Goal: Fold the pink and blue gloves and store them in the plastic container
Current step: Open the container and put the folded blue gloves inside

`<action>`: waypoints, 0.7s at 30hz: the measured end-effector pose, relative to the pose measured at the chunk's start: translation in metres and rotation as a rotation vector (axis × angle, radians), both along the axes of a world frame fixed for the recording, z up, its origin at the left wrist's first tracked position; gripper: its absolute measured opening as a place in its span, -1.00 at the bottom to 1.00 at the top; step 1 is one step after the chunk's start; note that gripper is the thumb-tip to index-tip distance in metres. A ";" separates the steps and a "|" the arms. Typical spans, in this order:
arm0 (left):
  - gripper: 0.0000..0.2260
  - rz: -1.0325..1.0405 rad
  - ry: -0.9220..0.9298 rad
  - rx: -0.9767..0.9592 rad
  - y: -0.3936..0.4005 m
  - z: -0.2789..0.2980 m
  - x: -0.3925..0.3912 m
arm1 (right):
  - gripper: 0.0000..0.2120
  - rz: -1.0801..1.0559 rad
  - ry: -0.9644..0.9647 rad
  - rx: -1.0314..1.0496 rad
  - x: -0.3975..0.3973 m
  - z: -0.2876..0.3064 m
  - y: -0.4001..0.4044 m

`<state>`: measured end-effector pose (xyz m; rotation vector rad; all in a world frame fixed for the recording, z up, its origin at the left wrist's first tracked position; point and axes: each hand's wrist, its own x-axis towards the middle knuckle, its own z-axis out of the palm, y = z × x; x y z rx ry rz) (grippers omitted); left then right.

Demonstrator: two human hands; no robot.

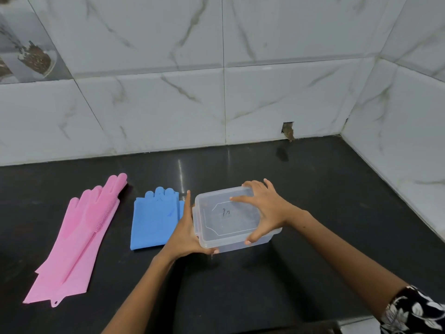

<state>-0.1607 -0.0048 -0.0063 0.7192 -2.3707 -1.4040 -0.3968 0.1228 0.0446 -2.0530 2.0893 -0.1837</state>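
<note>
A clear plastic container point(216, 239) with its lid on stands on the black counter, centre of view. My left hand point(184, 233) grips its left side and near corner. My right hand point(262, 208) lies over the lid, fingers spread across the far edge and thumb on the near right edge. The blue gloves point(154, 220) lie folded flat just left of the container, partly behind my left hand. The pink gloves point(79, 242) lie stretched out full length further left, fingers pointing to the wall.
The black counter point(313, 189) runs back to white marble-look wall tiles behind and on the right, forming a corner at the far right. A small chipped hole point(288, 130) sits in the back tile at counter level.
</note>
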 end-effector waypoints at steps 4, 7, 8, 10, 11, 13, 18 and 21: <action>0.31 -0.032 -0.026 -0.012 -0.005 0.003 0.002 | -0.05 -0.027 -0.015 -0.059 0.004 -0.005 0.003; 0.29 -0.052 -0.032 -0.002 -0.006 0.007 0.002 | -0.04 -0.048 -0.042 -0.059 0.006 -0.006 0.005; 0.29 -0.057 -0.028 0.000 -0.006 0.009 0.002 | -0.04 -0.051 -0.046 -0.059 0.006 -0.006 0.005; 0.27 -0.065 -0.030 -0.001 -0.005 0.011 0.002 | -0.04 -0.057 -0.052 -0.058 0.006 -0.005 0.005; 0.26 -0.065 -0.036 0.001 -0.004 0.012 0.002 | -0.05 -0.059 -0.058 -0.058 0.006 -0.005 0.005; 0.27 -0.055 -0.049 -0.008 -0.002 0.014 0.002 | -0.06 -0.056 -0.064 -0.057 0.007 -0.005 0.005; 0.21 -0.065 -0.044 -0.032 -0.001 0.019 0.002 | -0.12 -0.146 -0.262 -0.089 0.001 0.004 0.007; 0.20 -0.018 -0.082 -0.070 0.000 0.024 0.003 | -0.15 -0.261 -0.271 -0.099 -0.005 0.012 0.008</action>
